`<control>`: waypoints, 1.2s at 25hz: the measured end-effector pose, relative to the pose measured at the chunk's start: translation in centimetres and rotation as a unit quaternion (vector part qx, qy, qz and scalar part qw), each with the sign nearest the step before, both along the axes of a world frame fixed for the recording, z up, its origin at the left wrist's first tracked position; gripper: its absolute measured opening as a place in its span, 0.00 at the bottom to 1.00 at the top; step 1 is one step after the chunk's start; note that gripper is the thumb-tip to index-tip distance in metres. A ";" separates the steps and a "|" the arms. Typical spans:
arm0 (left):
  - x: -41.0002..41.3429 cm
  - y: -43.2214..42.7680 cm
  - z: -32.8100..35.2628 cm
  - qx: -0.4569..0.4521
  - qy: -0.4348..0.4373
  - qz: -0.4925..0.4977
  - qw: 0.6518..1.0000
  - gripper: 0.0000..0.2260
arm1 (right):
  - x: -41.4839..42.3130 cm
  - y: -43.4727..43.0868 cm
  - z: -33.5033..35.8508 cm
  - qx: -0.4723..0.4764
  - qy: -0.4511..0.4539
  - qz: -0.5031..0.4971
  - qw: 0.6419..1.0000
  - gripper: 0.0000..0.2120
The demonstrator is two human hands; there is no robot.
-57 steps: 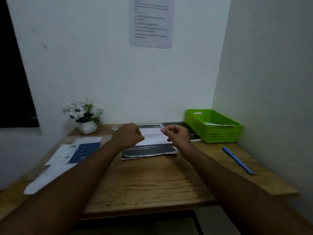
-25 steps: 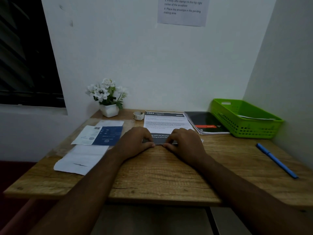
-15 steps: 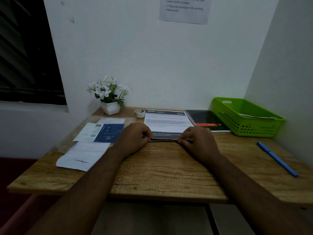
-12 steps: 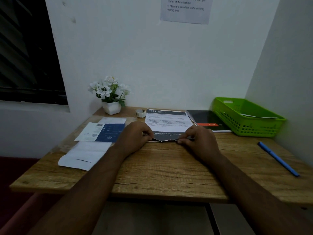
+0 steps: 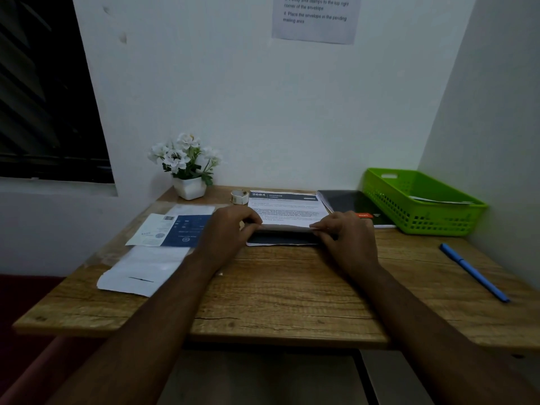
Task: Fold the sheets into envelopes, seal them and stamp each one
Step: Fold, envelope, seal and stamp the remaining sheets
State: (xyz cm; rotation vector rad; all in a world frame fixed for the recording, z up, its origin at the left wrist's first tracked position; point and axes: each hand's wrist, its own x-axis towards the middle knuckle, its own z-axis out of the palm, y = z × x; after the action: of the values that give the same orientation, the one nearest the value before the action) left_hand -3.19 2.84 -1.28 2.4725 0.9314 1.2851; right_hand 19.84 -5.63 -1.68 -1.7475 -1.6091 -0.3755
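Printed sheet [image 5: 287,207] lies mid-worktop [image 5: 277,293], its near portion turned up in a fold; left hand [image 5: 230,232] and right hand [image 5: 347,238] pinch the fold's two ends, fingers [image 5: 330,225] curled onto the paper; green basket [image 5: 420,220] stands at right.

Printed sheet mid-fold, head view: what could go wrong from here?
1. The left hand and right hand pinch the printed sheet only at its two ends; the unsupported middle may bow and crease skewed.
2. The tape roll sits by the sheet's far left corner; a forward push could knock it.
3. The black notebook lies right beside the sheet and could snag its edge.
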 end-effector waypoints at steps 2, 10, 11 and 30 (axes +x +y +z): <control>0.0 0.0 0.0 0.001 0.009 0.014 1.000 0.07 | 0.1 -0.1 0.0 0.011 0.007 -0.023 1.000 0.07; -0.1 0.3 -0.2 0.050 0.067 0.043 0.996 0.04 | 0.1 -0.7 0.2 0.026 0.001 -0.066 0.997 0.04; -0.1 0.3 -0.2 0.056 0.057 0.041 0.996 0.03 | 0.3 -0.8 0.2 0.021 -0.001 -0.078 0.997 0.04; -2.9 -7.7 -0.7 0.158 0.021 -0.037 0.987 0.10 | 1.9 -8.9 -0.5 0.130 -0.043 0.035 0.990 0.13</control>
State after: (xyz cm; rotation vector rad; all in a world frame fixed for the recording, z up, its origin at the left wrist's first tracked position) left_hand -6.09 -4.88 -1.95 2.7497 0.6816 1.4598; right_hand 21.78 -14.49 -2.23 -1.4919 -1.5982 -0.6042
